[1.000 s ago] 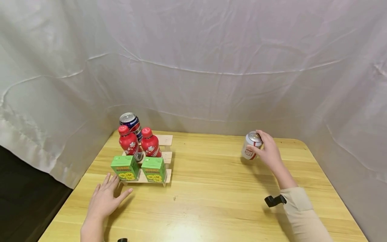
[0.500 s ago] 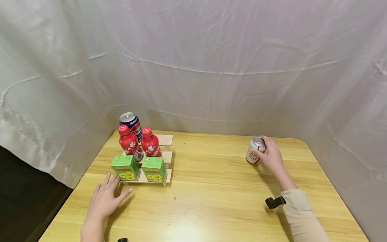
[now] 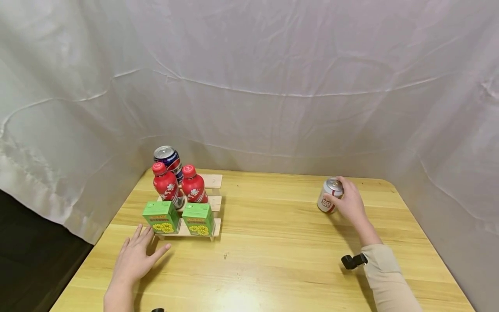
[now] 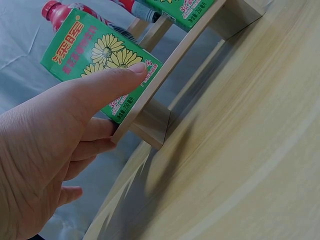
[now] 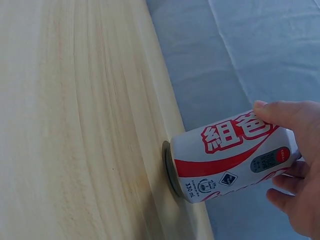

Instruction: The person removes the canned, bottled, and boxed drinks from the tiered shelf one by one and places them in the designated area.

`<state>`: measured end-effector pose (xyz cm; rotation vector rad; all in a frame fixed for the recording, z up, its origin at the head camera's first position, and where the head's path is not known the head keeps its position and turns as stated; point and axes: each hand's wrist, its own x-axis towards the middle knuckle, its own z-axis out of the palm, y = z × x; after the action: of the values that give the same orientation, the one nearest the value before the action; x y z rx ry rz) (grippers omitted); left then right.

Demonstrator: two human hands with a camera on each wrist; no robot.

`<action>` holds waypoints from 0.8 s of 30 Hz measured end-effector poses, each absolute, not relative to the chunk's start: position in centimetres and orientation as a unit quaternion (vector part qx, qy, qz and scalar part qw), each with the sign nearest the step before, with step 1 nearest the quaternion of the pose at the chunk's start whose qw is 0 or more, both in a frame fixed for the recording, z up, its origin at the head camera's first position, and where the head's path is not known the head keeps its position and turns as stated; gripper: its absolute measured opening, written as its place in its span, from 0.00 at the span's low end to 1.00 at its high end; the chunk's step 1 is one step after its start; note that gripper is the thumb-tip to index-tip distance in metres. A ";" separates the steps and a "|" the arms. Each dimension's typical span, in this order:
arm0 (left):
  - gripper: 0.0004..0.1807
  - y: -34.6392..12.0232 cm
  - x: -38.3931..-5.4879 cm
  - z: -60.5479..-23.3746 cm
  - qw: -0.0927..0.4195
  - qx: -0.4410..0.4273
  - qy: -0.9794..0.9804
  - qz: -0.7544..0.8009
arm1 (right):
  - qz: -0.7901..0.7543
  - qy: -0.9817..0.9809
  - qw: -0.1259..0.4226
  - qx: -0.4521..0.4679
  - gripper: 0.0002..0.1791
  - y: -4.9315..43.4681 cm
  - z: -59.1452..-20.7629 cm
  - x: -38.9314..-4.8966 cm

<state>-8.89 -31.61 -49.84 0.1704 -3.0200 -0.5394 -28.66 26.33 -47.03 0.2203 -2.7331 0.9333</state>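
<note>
My right hand (image 3: 349, 202) grips a white soda can (image 3: 328, 199) with a red stripe, thumb on one side and fingers round the other, near its top. The can stands upright at the back right, its base (image 5: 172, 167) at the tabletop in the right wrist view. My left hand (image 3: 134, 255) lies spread by the front left corner of a small stepped wooden rack (image 3: 216, 227). In the left wrist view its thumb overlaps a green drink carton (image 4: 102, 55) on the lowest step. A second green carton (image 3: 199, 219) stands to the right of that one.
Two red bottles (image 3: 165, 183) stand on the rack's middle step, and a dark blue can (image 3: 169, 161) on the top step behind them. Pale cloth (image 3: 273, 125) hangs around the back and sides of the wooden table (image 3: 265, 242).
My right hand has brought the white can slightly right and towards me, lowering it to the tabletop. In the last half second its printed face has turned a little. The left hand stays put.
</note>
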 end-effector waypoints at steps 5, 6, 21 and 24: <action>0.50 -31.5 -8.8 -49.8 0.034 0.055 -0.982 -0.176 | 0.319 -0.938 0.115 0.076 0.44 26.3 -47.0 -28.5; 0.50 -31.5 -8.8 -49.8 0.033 0.055 -0.982 -0.176 | 0.317 -0.938 0.114 0.076 0.44 26.3 -46.9 -28.5; 0.50 -31.6 -8.8 -49.9 0.033 0.054 -0.982 -0.179 | 0.282 -0.945 0.131 0.106 0.44 24.8 -43.8 -27.7; 0.50 -31.6 -8.8 -49.9 0.035 0.053 -0.982 -0.178 | 0.273 -0.945 0.138 0.119 0.43 24.2 -43.0 -27.6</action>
<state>-8.83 -31.57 -49.87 0.1639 -3.0179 -0.5474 -27.57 24.23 -42.98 0.3450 -2.7313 0.7889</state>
